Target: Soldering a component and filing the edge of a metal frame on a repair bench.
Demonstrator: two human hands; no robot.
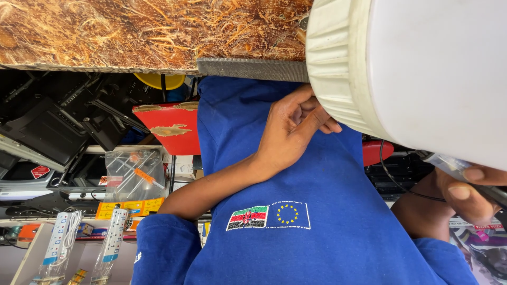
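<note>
Large white ribbed lamp housing (pixel 412 74) fills the foreground. Left hand (pixel 290 132) cups its rim, grip clamped; right hand (pixel 470 192) pinches a clear-handled tool (pixel 449 164). Advise steady support throughout.

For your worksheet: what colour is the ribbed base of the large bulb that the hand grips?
The ribbed base is cream or off-white, below the bulb's white dome; the head view shows it, gripped by one hand.
</note>
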